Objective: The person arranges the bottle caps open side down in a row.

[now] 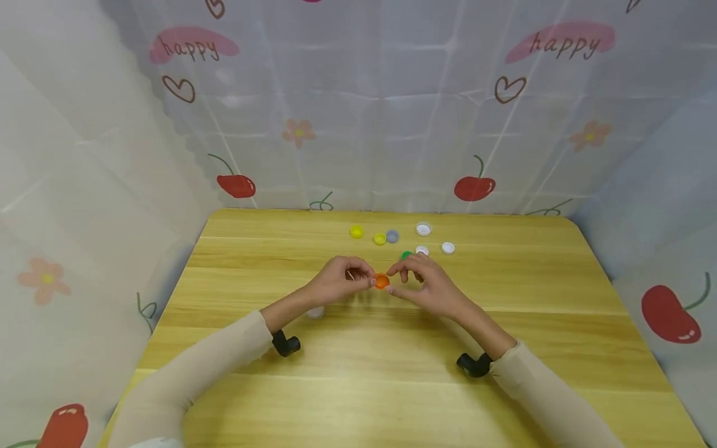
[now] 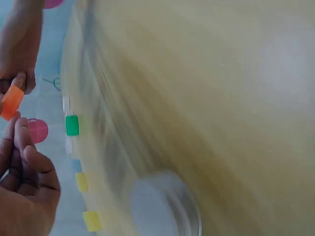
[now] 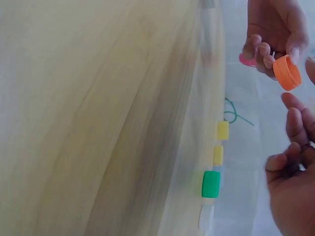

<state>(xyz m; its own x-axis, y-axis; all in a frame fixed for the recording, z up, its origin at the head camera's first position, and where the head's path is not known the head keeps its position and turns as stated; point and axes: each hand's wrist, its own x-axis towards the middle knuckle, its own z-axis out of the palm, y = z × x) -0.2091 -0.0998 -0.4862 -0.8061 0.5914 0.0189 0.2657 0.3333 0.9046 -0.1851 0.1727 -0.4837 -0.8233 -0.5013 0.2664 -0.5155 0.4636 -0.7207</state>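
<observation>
in left hand [image 1: 340,280], orange cap [image 1: 382,281], partly covered

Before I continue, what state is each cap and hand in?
Orange cap: held above the table.
Left hand: pinching the orange cap.
Right hand: fingers parted beside it; contact unclear.
Green cap: on table, partly hidden in head view.
Two yellow caps: on table.
Blue-gray cap: on table, beside one yellow cap.
Three far white caps: on table.
Near white cap: on table, partly hidden in head view.
</observation>
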